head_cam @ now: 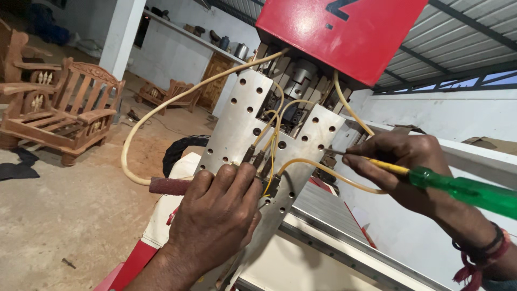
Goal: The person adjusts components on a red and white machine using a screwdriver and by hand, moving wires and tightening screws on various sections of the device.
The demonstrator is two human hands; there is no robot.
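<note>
Head view shows work on the plate [237, 124], a drilled aluminium panel mounted below the red housing [344, 32] of a routing machine.

Step in hand: fastening work at the right edge of the plate. The right hand [401, 161] holds a screwdriver [463, 191] with a green translucent handle and a yellow-sleeved shaft. Its grip is pressed together around the shaft near the handle, thumb and fingers pinching it. The metal tip [331, 152] points left and meets the right edge of the plate, just beside the lower right holes. Whether the tip sits in a screw head cannot be told.

The left hand [215, 215] braces the lower part of the plate. Its fingers are curled and pressed against the plate face, next to the cable ends [264, 159]. A reddish cylinder [169, 186] projects left of this hand; whether the hand holds it cannot be told.

Cream wires [161, 108] loop out left of the plate and run up under the housing; one wire [323, 172] passes right of the plate, under the right hand.

Judgement on the next move: it calls for the tip to stay square on the fastener, steady axial pressure, and the left hand holding the plate firm. The wire under the right hand needs to stay out of the shaft's path.

Wooden chairs [70, 102] stand well left of the plate.
</note>
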